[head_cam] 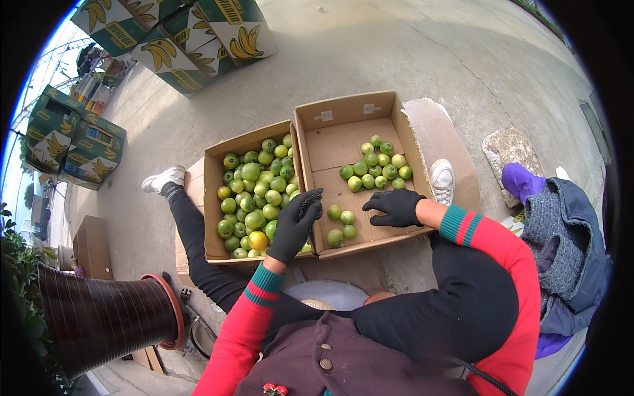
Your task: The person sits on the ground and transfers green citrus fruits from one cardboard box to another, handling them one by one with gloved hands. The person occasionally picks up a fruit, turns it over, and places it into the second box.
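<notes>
My left hand (292, 230), in a black glove, hovers over the adjoining walls of two cardboard boxes. Its fingers are bent and apart from the thumb, with nothing seen between them. The left box (211, 183) is filled with green tomatoes (250, 172), and a yellow-orange tomato (258, 240) lies near its front. My gloved right hand (394, 207) is over the front right of the second box (327, 148), fingers spread and holding nothing visible. Beyond it, a cluster of green tomatoes (375, 169) covers part of that box's floor. Several more tomatoes (347, 217) lie between my hands.
My legs stretch around both boxes, a white shoe (441, 180) beside the right one. Flat cardboard (460, 153) lies under that shoe. Banana cartons (181, 54) are stacked at the back left. A dark ribbed pot (109, 317) lies at left; a grey jacket (564, 247) is at right.
</notes>
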